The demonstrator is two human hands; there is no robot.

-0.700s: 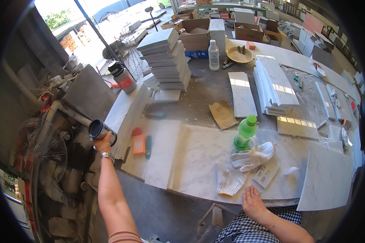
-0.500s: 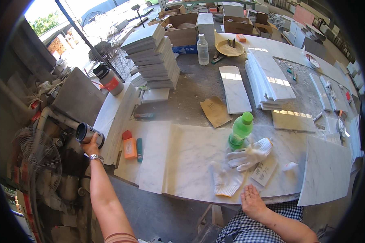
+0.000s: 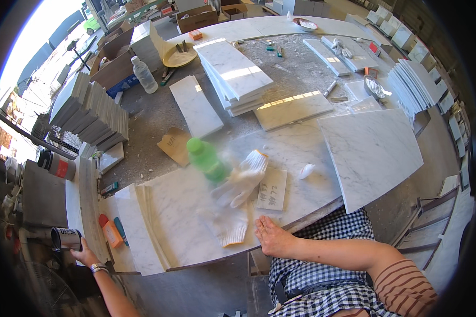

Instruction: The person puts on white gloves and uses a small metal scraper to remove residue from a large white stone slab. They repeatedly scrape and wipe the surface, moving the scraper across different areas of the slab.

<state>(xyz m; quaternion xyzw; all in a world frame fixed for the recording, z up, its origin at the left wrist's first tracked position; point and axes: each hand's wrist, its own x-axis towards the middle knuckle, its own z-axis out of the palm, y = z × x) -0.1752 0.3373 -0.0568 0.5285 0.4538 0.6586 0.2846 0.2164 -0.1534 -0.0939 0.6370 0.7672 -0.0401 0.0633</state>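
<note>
At the far left, my left hand [image 3: 84, 254], with a metal watch on its wrist, is closed around the side of a dark cylindrical cup [image 3: 66, 239] with pale lettering. My right hand [image 3: 273, 236] lies with fingers stretched out at the front edge of the marble slab [image 3: 174, 201], holding nothing. Close to its fingertips are a pair of white knit gloves [image 3: 231, 230] and a small tile with handwriting [image 3: 273, 189]. A green-capped green bottle [image 3: 209, 161] stands behind the gloves. A crumpled white scrap [image 3: 306, 170] lies to their right.
Stacked tiles [image 3: 92, 113] rise at the left, with another tile stack [image 3: 235, 79] mid-table. A large marble piece [image 3: 373, 153] overhangs the front edge at right. An orange box [image 3: 112, 234], a brown sandpaper sheet [image 3: 174, 145], a clear bottle [image 3: 144, 75] and a yellow bowl [image 3: 180, 55] sit around.
The view has swung to the right, so the table's things sit further left in it. My left hand still grips the cup; my right hand stays at the slab's edge.
</note>
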